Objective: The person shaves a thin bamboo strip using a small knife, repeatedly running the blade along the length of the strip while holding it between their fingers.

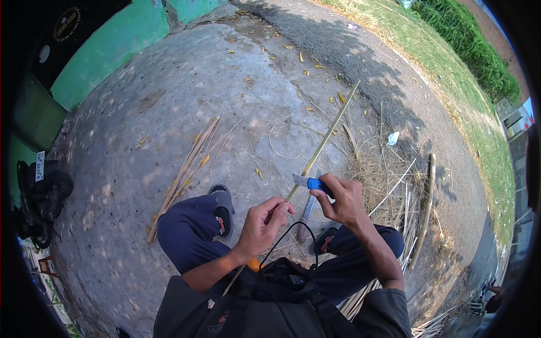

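A long, thin bamboo strip slants from my lap up to the far right. My left hand is closed round its lower part, pinching it between thumb and fingers. In my right hand is a blue utility knife, gripped by the handle. Its blade lies across the strip, just beyond my left fingers. On the ground between my feet rests a larger knife with a long blade, partly hidden behind the strip and right hand. Something orange shows below my left wrist; its kind is unclear.
Split bamboo strips lie left of my left foot. Dry shavings, more strips and a bamboo pole lie to the right. A motorcycle stands at the far left, near a green wall. Yellow leaves dot the concrete.
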A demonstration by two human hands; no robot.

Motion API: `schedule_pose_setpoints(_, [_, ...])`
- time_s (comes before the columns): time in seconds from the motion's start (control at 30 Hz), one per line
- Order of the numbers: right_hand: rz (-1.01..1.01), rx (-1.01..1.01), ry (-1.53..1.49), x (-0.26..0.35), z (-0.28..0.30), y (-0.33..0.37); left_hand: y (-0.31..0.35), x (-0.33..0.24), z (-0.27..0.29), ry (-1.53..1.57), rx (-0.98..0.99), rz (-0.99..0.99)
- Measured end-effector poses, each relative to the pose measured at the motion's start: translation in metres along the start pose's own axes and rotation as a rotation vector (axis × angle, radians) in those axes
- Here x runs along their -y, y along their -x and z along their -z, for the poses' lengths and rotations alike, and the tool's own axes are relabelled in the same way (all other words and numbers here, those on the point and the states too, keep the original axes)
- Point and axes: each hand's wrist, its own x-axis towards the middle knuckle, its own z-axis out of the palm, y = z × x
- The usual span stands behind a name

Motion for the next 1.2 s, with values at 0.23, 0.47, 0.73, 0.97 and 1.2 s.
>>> schedule_pose_setpoints(0.23, [-0.241,-0.169,0.060,-0.021,0.028,-0.017,0.010,0.003,-0.007,-0.101,-0.021,-0.058])
schedule_pose_setpoints(0.47, [-0.047,0.031,-0.033,0.000,0.002,0.004,0.003,-0.001,-0.007,-0.051,-0.044,-0.011])
schedule_pose_setpoints(0.73, [-0.030,0.081,-0.007,0.000,-0.002,0.002,0.002,0.006,-0.003,-0.059,-0.050,-0.014])
schedule_pose_setpoints(0.97, [-0.147,-0.119,0.072,-0.020,0.004,-0.011,0.002,-0.007,0.000,-0.092,-0.028,0.054])
schedule_pose_setpoints(1.2, [-0.417,-0.599,-0.023,-0.101,0.085,-0.015,0.009,0.008,0.002,-0.125,0.101,0.047])
